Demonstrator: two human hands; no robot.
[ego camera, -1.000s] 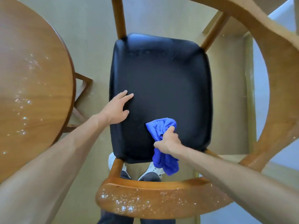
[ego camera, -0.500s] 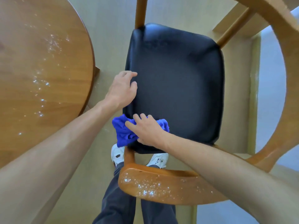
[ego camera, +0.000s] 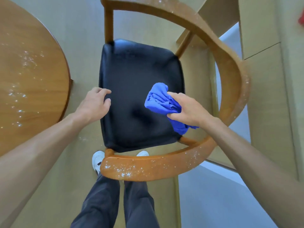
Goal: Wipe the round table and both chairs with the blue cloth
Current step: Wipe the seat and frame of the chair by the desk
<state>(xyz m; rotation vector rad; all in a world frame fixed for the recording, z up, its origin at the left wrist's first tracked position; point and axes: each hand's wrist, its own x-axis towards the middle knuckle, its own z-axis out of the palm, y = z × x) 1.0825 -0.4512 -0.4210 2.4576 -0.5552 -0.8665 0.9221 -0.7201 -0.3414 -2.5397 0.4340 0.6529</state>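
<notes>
- Blue cloth (ego camera: 162, 102) has swept from the near-left corner of the seat, where it was half a second ago, over to the right side; it's bunched, touching the black seat (ego camera: 136, 89) near its right edge.
- Right hand (ego camera: 189, 111) pinches the wad, forefinger stretched along the top, thumb underneath; a tail of cloth hangs off behind the palm.
- Left hand (ego camera: 94, 104) still on the seat's left edge, fingers curled over the rim, bracing the chair.
- Reads as one full left-to-right pass; the seat's middle looks clean, faint specks at the far edge.
- Chair's curved wooden rail (ego camera: 148, 168) is still covered in white specks, near bar and right bend both. Not wiped yet.
- Round table (ego camera: 32, 83), to the left, is speckled too.
- Judgement: seat nearly done; rail, table and second chair (out of view) remain. Early in the job.
</notes>
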